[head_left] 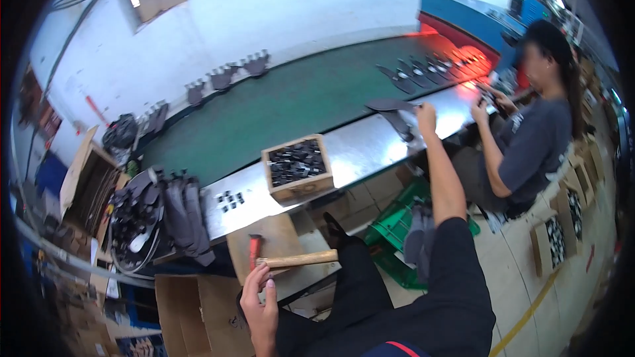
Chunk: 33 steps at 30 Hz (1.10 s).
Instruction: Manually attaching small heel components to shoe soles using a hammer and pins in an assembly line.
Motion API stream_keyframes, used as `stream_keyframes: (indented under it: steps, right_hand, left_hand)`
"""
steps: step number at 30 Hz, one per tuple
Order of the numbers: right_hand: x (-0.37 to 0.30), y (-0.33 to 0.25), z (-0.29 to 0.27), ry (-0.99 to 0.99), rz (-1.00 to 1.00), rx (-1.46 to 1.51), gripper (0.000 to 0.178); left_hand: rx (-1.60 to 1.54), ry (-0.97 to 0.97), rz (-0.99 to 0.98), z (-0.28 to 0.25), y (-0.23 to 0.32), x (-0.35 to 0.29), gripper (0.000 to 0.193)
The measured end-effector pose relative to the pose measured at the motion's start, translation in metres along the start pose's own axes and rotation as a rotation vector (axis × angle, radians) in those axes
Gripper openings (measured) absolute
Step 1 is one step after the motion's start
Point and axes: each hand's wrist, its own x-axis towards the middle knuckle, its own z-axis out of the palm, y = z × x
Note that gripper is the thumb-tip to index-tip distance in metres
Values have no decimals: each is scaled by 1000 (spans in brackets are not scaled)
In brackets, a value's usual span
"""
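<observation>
My right hand [426, 119] reaches out over the metal edge of the bench, its fingers closed on the end of a dark grey flat piece [387, 104]. Another dark grey piece [397, 124] lies just below it, partly overlapped. My left hand [260, 301] is low in front of me, fingers loosely bent and thumb apart. Its fingertips touch a hammer with a wooden handle [307, 259] and a red head [254, 246], close to where the two meet. The hammer lies over a brown board [281, 233].
A wooden box [301, 188] of small black parts stands on the metal strip, with several loose black parts [230, 199] to its left. Beyond runs a green belt [297, 112] carrying grey pieces. A co-worker [539, 119] sits at right. A green crate [397, 218] stands below.
</observation>
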Motion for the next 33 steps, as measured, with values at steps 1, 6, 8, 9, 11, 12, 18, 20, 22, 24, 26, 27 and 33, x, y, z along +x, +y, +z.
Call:
stream_keyframes:
  steps: [1,6,8,9,11,12,18,20,22,24,26,27,33]
  right_hand:
    - [-9,-33,9,278,-293,67,20]
    - [-126,-226,-122,589,-1013,-23,35]
    - [-192,-281,-176,341,-1334,71,34]
    - [-229,-300,-194,245,-1477,114,35]
    - [-288,-332,-215,23,-1717,417,38]
    - [-302,-337,-219,-105,-1786,633,40]
    - [-361,-310,-121,-704,-913,560,111]
    - [-394,-271,-84,-908,-915,271,110]
    - [-424,-256,-77,-966,-764,16,92]
    - [-433,-229,-78,-868,-787,56,73]
    - [-426,-203,-89,-758,-792,77,54]
    - [-423,-194,-97,-731,-708,98,40]
    - [-423,-169,-167,-639,-224,444,18]
  left_hand:
    - [109,57,26,-11,4,-2,25]
    - [517,129,397,-19,36,26,38]
    - [464,119,439,-4,62,47,57]
    - [397,117,466,3,69,54,64]
    - [161,21,541,-2,74,59,71]
    - [-45,-97,599,0,70,63,72]
    - [-790,-3,-116,-32,35,23,96]
    - [-741,150,-110,-28,20,29,99]
    - [-692,208,-101,-28,1,33,85]
    - [-703,210,-163,-30,-11,41,65]
    - [-713,203,-128,-23,-22,53,43]
    - [-584,216,-93,-22,-36,61,39]
    - [401,358,-45,-4,-105,115,44]
